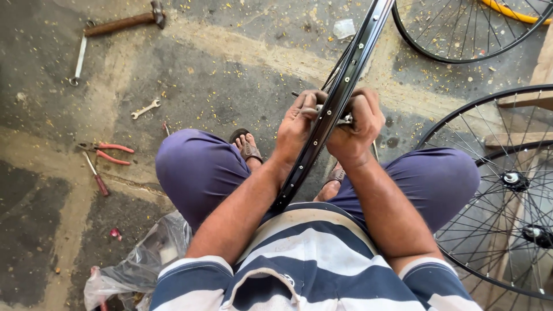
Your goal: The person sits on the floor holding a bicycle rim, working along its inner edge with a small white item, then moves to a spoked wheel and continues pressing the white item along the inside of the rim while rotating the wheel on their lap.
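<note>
A black bicycle wheel rim (352, 63) stands upright on edge between my knees, running from my chest up to the top of the view. My left hand (296, 124) grips it from the left side, fingers curled against the rim. My right hand (357, 124) holds it from the right, closed around the rim and a small metal tool or spoke part (345, 120) at the same spot. Thin spokes (337, 68) show beside the rim. I sit on the concrete floor in purple trousers and a striped shirt.
Two spoked wheels (507, 190) lie at the right, another wheel (461, 34) at the top right. On the floor at the left lie a hammer (124, 23), a small spanner (145, 108), red-handled pliers (109, 152), a screwdriver (97, 175) and a clear plastic bag (144, 265).
</note>
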